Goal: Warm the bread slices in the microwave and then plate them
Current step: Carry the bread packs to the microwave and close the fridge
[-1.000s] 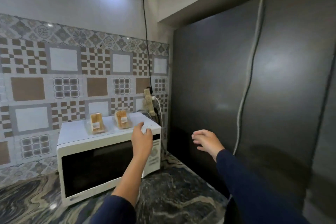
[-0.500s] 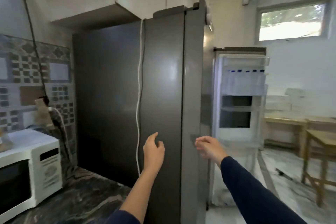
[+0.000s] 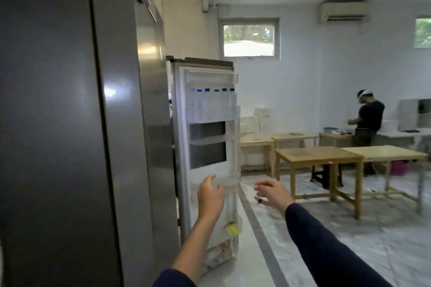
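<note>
Bread unseen; empty hands (image 3: 240, 196) face fridge door (image 3: 210, 147).

text: none legible | labels: none legible | brands, numbers, signs: none

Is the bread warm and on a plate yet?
Not yet. No bread, microwave or plate is in view, so nothing looks done. The left hand and right hand are empty, held out by the open fridge door. Warming and plating are both left.
</note>
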Tool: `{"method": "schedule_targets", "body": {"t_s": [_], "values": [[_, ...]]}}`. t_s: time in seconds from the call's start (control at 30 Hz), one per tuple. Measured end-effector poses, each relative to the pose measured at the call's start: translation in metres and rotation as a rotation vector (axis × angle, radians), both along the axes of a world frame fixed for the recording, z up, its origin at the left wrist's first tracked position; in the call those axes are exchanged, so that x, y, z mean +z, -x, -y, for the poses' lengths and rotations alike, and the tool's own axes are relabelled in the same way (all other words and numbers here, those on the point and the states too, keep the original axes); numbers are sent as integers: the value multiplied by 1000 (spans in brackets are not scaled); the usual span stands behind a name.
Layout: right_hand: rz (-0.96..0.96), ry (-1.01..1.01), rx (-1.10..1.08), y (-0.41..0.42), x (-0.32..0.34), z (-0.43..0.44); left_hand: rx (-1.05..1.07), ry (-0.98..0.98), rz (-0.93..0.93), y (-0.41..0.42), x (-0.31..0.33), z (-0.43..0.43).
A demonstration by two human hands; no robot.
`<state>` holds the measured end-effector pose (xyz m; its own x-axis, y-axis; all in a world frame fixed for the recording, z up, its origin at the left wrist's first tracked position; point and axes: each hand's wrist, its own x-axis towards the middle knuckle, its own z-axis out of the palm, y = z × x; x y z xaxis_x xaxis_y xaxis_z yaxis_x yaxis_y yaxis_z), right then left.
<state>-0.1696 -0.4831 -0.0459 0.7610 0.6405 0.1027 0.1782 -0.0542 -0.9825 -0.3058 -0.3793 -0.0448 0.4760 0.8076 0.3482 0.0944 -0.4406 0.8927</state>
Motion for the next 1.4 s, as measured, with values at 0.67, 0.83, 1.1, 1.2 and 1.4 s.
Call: {"method": "schedule_targets", "body": {"t_s": [0.67, 0.83, 1.1, 1.2, 1.4], "values": [[57, 151, -372, -323, -43, -45, -349, -23, -98, -371, -49, -113], [112, 133, -392, -446, -14, -63, -367, -52, -144, -501, -30, -150], [133, 190, -371, -605, -6, -128, -397, -63, -128, -659, -15, -212], [116, 195, -335, -659, -14, -170, -390, -56, -105, -711, -17, -248], [141, 202, -306, -777, -15, -262, -373, -82, -126, -824, -19, -335]]}}
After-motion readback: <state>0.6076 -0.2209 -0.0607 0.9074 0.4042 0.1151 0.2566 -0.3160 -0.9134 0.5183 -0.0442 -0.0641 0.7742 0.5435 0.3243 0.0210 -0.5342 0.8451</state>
